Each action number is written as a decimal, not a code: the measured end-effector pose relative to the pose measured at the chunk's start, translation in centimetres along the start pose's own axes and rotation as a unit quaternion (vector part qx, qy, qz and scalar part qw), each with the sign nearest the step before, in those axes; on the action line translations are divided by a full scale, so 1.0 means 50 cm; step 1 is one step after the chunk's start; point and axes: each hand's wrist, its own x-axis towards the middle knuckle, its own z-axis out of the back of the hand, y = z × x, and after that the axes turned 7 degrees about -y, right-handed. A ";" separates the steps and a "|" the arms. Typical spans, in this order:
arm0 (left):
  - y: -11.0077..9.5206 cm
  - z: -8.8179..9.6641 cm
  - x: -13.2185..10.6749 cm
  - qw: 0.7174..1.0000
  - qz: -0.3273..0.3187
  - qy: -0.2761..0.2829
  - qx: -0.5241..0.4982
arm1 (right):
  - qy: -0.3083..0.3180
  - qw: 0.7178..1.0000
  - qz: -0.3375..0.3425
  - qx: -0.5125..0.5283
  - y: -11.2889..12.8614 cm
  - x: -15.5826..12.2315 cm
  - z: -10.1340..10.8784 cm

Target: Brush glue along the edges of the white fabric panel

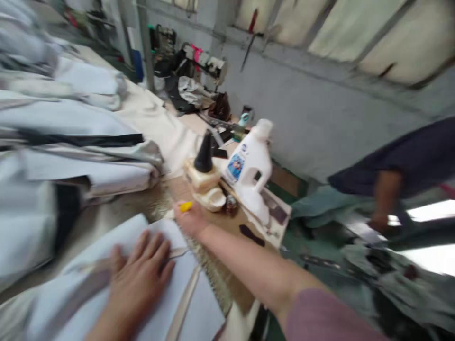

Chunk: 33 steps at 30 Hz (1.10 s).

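My left hand [140,277] lies flat with its fingers spread on a folded pale blue cloth piece [202,293]. A beige strip [183,303] runs along that cloth. Beyond it, my right hand [192,219] is closed around a small yellow object [185,206], blurred and mostly covered by the fingers, so its kind does not show. Close to my right hand stands a cream-coloured container with a black cone-shaped top [204,154]. In front of the container is a small cream dish [212,199].
Stacks of pale blue cloth [117,175] fill the left side. A white jug [252,151] and a small bottle [241,125] stand behind the container. Sewing machines [209,64] sit by the wall. At right, another person [398,156] bends over grey-green cloth [415,279].
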 end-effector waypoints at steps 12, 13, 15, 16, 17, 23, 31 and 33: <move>-0.009 -0.001 -0.012 0.999 0.002 -0.003 -0.035 | 0.047 0.989 -0.026 0.138 -0.053 -0.178 0.066; -0.009 -0.001 -0.011 0.999 0.000 -0.003 -0.035 | 0.044 0.990 0.000 0.134 -0.056 -0.178 0.065; -0.009 -0.001 -0.011 1.000 -0.001 -0.003 -0.030 | 0.024 0.992 0.039 0.119 -0.062 -0.173 0.058; -0.009 -0.001 -0.010 1.000 -0.002 -0.003 -0.027 | 0.013 0.993 0.047 0.111 -0.065 -0.170 0.055; -0.009 -0.001 -0.010 1.000 -0.002 -0.003 -0.025 | 0.006 0.993 0.050 0.103 -0.067 -0.169 0.051; -0.011 -0.002 -0.012 1.000 -0.002 -0.008 -0.017 | -0.023 0.994 0.067 0.079 -0.063 -0.167 0.044; -0.008 -0.004 -0.009 1.000 -0.006 -0.003 -0.027 | 0.048 0.995 -0.009 0.088 -0.067 -0.232 0.060; -0.011 0.002 -0.008 1.000 -0.007 -0.004 -0.029 | 0.050 0.995 -0.027 0.077 -0.064 -0.244 0.074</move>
